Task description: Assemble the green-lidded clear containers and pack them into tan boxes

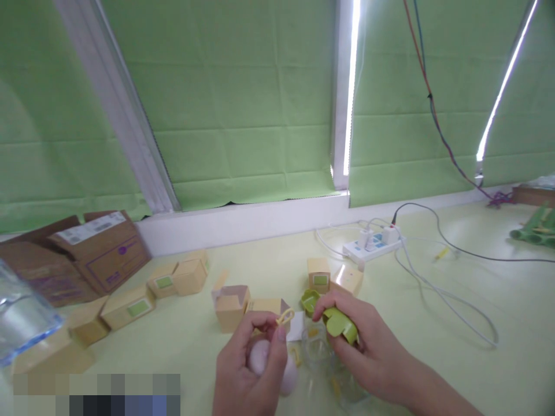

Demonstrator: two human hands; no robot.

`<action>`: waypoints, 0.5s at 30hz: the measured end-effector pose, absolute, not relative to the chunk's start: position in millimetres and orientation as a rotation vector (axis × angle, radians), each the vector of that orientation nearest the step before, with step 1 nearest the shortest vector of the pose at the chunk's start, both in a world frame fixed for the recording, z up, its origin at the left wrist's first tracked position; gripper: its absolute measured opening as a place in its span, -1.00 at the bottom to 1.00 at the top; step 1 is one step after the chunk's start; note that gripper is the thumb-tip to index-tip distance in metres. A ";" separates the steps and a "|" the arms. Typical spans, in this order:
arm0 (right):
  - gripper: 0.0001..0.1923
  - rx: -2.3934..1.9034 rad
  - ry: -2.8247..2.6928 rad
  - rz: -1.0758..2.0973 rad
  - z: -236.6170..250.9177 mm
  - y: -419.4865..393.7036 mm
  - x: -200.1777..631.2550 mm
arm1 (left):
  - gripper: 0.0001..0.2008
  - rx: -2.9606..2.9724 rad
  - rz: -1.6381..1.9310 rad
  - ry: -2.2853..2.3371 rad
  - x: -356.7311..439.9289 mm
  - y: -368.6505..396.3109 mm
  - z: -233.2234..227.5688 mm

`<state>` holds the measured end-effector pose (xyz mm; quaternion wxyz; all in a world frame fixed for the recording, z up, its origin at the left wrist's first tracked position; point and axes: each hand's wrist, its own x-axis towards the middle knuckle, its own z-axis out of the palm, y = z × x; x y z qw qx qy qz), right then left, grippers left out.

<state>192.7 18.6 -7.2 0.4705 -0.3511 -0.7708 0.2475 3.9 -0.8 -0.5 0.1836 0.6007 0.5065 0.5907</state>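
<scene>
**Both hands full, small boxes waiting behind**

My left hand [251, 370] is closest to me, its fingers [277, 341] curled shut around a pale pink rounded piece [260, 355], with a thin yellow loop [285, 316] pinched at the fingertips. Just right of the pink piece, my right hand [368, 346] grips a green plastic part [340, 323], fingers closed over it. Between the two hands, low against the desk [433, 358], sits something clear and hard to make out.

I judge the parts are in hand but not joined: the pink and green pieces are apart.

Just beyond the pink piece stands an opened small tan box [229, 306]; further left of it lie several closed ones [130, 306], so most look unopened. Far left is a brown carton [99, 248]. Beyond the green part, a white power strip [375, 242] lies near the green blind [243, 104].
</scene>
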 end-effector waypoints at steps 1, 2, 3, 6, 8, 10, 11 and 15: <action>-0.73 -0.859 -1.895 0.621 -6.7 18.0 192.7 | -0.90 1.763 1.657 1.411 4.0 -0.7 -1.9; -0.75 -0.858 -1.899 0.636 -6.4 17.1 192.8 | -0.93 1.842 1.641 1.386 3.8 -0.5 -3.9; -0.78 -0.859 -1.906 0.650 -6.1 16.1 192.9 | -0.96 1.931 1.618 1.353 3.5 -0.4 -6.3; -0.83 -0.824 -1.957 0.655 -6.0 13.2 193.0 | -0.95 2.183 1.552 1.240 3.0 -0.1 -13.6; -0.86 -0.783 -1.989 0.637 -6.8 12.2 192.6 | -0.91 2.284 1.519 1.181 3.6 -0.1 -17.0; -0.90 -0.765 -1.992 0.608 -8.3 12.1 191.8 | -0.88 2.340 1.492 1.146 4.7 0.0 -19.0; -0.91 -0.766 -1.987 0.592 -8.9 12.1 191.3 | -0.87 2.363 1.475 1.137 5.1 0.2 -19.5; -0.91 -0.780 -1.999 0.520 -7.8 14.1 193.3 | -0.92 2.420 1.412 1.146 3.8 2.1 -18.4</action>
